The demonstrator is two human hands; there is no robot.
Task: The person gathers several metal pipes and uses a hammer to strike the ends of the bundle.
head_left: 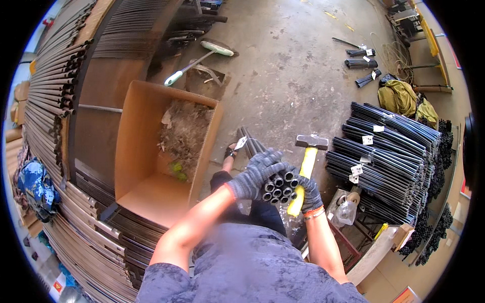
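In a grey knitted glove, my left hand (250,178) is closed over the top of a bundle of dark metal tubes (278,191). Their round open ends point toward me, and a white tag (241,142) hangs near the far part of the bundle. My right hand (311,196), gloved alike with an orange cuff, grips a hammer (307,162) by its yellow handle, right beside the tube ends. The steel head points away from me, above the hand. Part of the handle is hidden by my fingers.
A large open cardboard box (132,146) with debris inside stands at left, beside racks of long tubes (55,86). At right lies a big stack of tagged tube bundles (384,156). Smaller bundles (361,63) and a green-handled brush (217,48) lie farther off on the concrete floor.
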